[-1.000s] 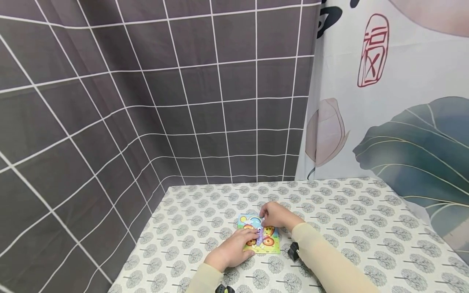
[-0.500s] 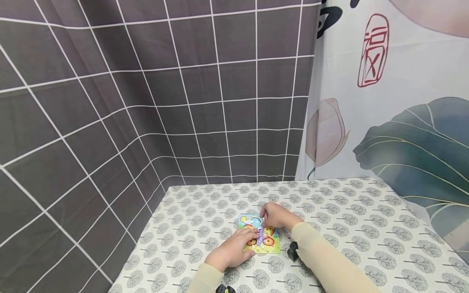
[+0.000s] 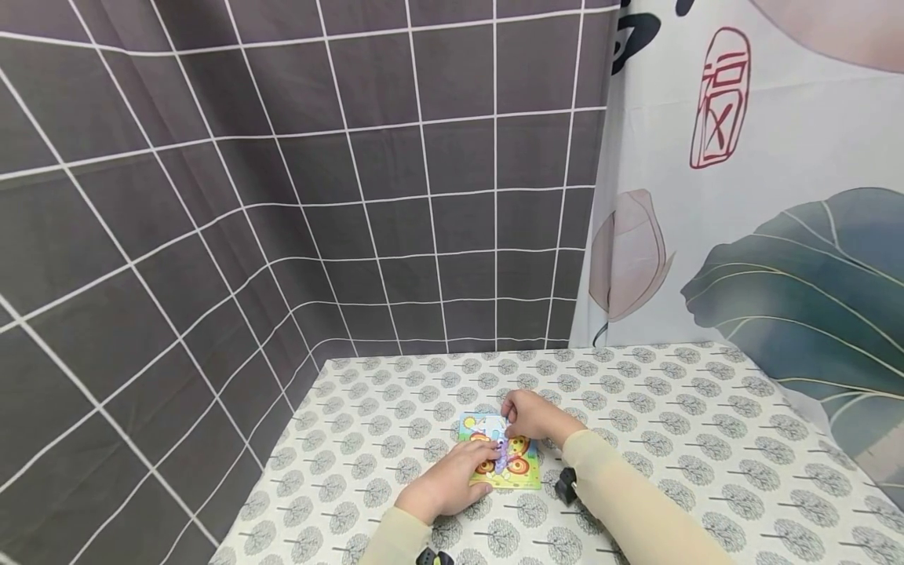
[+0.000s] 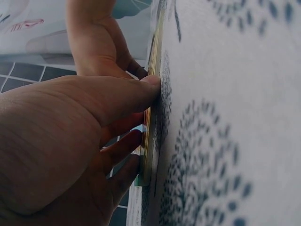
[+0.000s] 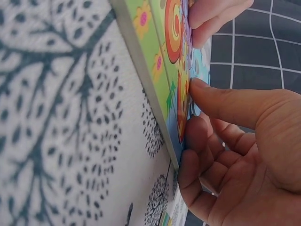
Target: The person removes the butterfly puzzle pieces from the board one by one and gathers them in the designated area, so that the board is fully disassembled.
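Observation:
A square butterfly jigsaw puzzle (image 3: 519, 477) lies flat on the table; its thin edge shows in the left wrist view. My left hand (image 3: 452, 479) rests on its left part, fingers stretched over the butterfly and thumb against the near edge. At the far right corner, my right hand (image 3: 533, 413) bends over the puzzle. In the right wrist view, the thumb and curled fingers of this hand (image 5: 244, 136) pinch a light blue puzzle piece (image 5: 201, 66), which seems to stand slightly raised. The piece's full outline is hidden by the fingers.
A cloth printed with grey trees (image 3: 381, 447) covers the table. A dark checked curtain (image 3: 395, 227) hangs behind and at the left, and a white floral one (image 3: 636, 165) at the right. Small black devices (image 3: 566, 485) sit at both wrists.
Both hands stay almost in place. The rainbow area beside my right fingers looks paler and whiter now than half a second ago.

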Demonstrator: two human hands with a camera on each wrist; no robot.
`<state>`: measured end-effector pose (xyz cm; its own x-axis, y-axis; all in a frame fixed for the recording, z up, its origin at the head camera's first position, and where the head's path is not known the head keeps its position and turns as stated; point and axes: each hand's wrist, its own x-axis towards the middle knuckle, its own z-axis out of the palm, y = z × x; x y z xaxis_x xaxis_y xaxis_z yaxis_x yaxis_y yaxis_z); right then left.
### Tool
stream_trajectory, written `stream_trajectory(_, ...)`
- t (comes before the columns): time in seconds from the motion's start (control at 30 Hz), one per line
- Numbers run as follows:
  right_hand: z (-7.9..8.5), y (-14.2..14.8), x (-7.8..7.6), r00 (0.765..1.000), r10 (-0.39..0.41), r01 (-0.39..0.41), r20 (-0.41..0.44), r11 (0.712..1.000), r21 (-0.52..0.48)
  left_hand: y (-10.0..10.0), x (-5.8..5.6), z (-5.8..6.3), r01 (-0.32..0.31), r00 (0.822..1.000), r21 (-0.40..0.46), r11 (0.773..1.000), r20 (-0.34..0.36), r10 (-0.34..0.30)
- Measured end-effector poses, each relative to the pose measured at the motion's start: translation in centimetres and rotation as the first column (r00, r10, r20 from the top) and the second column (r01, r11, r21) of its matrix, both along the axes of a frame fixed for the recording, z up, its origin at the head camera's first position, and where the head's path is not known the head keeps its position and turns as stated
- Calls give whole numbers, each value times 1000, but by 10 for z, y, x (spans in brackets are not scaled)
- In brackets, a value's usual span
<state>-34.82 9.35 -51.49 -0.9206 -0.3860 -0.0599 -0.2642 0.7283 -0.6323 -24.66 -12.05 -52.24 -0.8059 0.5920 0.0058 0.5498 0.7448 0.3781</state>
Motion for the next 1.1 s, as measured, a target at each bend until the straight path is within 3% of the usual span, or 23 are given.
stream_trajectory(0.6,-9,4,0,995,33,-32,-97,999,3,1,-1,0,-1,1000,-1,1000,12,1)
stream_trajectory(1.1,-10,8,1,996,-1,0,-86,1000,-17,0,-1,-1,9,1000,10,1000,19,-9)
